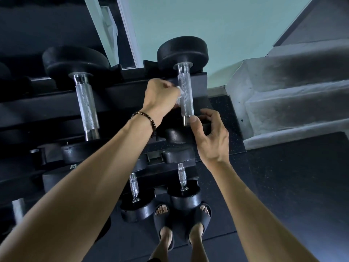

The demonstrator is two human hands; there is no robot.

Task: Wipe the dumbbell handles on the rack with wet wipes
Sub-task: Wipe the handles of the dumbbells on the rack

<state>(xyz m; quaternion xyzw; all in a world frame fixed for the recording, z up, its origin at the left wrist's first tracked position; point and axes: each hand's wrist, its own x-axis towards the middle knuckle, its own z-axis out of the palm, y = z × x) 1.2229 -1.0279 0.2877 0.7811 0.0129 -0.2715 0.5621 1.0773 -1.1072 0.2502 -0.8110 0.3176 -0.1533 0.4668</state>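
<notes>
The scene is dim and carries a cool blue-green cast. The brightest area is the pale wall [217, 25] at the far side; the rack [56, 103] on the left sinks into near-black with little detail. Soft highlights glint on the knurled handles [186, 91]. The wide lens bends the edges, stretching both forearms near the camera. Focus is fairly sharp in the middle, softer toward the corners.

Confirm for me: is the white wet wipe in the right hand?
No, the left hand pinches the crumpled white wet wipe against the knurled steel dumbbell handle, while the right hand holds no wipe.
</notes>
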